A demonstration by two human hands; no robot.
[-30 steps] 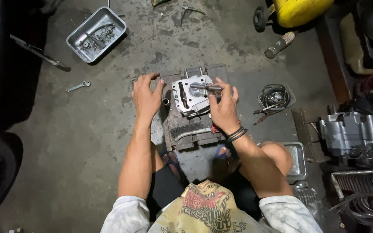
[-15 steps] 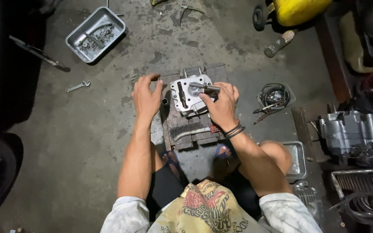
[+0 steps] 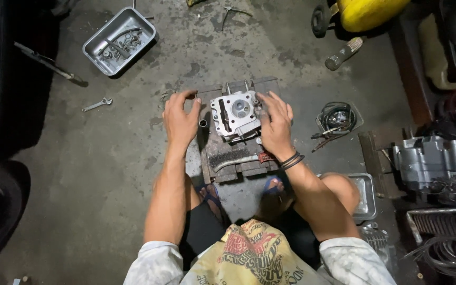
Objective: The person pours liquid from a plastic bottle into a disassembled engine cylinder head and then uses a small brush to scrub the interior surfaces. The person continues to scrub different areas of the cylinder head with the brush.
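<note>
Grey metal cylinder head (image 3: pixel 236 114) sits on a wooden block (image 3: pixel 238 161); left hand (image 3: pixel 180 120) open beside it, right hand (image 3: pixel 275 124) open, touching its side.

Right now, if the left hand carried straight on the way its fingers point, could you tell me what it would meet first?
The left hand points up the frame, beside the cylinder head. Past its fingertips lies only bare concrete floor, so the way looks free, though depth is hard to judge.
</note>
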